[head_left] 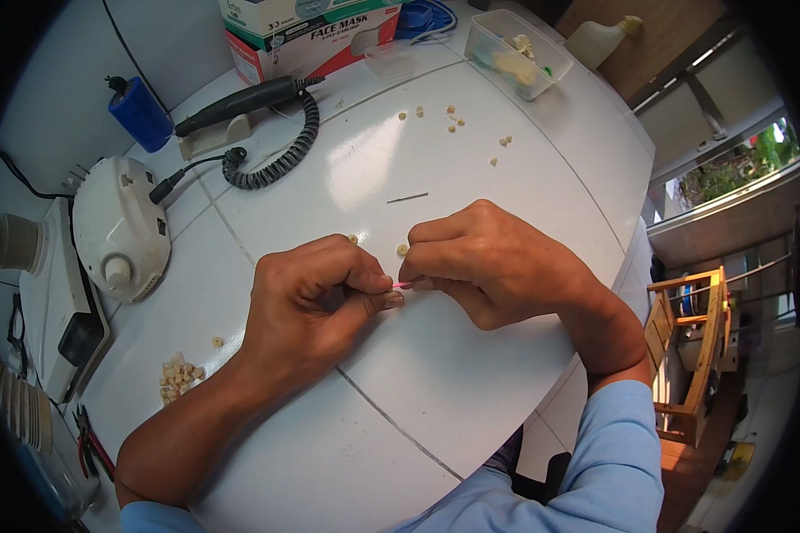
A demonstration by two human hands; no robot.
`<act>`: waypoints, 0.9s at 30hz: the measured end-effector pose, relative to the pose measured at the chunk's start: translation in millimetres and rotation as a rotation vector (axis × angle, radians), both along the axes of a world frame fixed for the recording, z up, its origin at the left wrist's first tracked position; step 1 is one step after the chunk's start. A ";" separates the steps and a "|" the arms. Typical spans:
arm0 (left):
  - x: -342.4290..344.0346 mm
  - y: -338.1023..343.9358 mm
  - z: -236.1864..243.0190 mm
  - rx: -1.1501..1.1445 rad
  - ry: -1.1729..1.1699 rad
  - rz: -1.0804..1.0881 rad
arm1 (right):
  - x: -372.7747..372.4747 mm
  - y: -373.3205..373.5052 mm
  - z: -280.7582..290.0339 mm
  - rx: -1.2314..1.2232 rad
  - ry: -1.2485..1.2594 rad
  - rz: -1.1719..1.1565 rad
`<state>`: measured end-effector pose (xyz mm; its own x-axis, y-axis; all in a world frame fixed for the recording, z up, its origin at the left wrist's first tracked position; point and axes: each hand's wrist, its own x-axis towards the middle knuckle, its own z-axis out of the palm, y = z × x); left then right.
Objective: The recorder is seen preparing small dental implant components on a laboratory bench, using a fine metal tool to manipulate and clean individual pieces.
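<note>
Over the middle of the white tabletop, my left hand (307,298) and my right hand (502,266) meet fingertip to fingertip. Both are closed in a pinch on a small, thin pink piece (403,285). Most of it is hidden by the fingers, so its kind cannot be told. Just beyond the fingertips lies a small cream-coloured piece (402,250), round with a dark centre. Another cream piece (353,238) is partly covered by my left hand. Farther off rests a thin metal rod (407,197).
A heap of cream pieces (180,377) lies beside my left forearm. A black handpiece (240,105) with coiled cord and a white control unit (120,233) stand at left. Behind are mask boxes (311,49) and a clear plastic tub (507,75). Pliers (91,444) lie at lower left.
</note>
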<state>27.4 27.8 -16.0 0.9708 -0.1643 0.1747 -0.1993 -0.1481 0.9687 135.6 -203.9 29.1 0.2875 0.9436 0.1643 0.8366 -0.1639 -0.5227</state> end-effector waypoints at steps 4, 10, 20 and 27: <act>1.2 -1.1 0.9 0.003 -0.008 0.016 | -1.3 1.1 2.8 0.051 0.070 -0.053; 1.4 -3.3 3.9 0.018 -0.009 0.019 | 2.6 -2.6 1.2 0.097 -0.038 -0.047; -0.3 -1.1 5.9 0.045 -0.076 -0.031 | 1.6 -0.1 1.8 0.151 -0.124 -0.007; 0.3 -1.1 4.6 0.020 -0.065 -0.046 | 1.9 1.5 1.7 0.185 -0.137 -0.018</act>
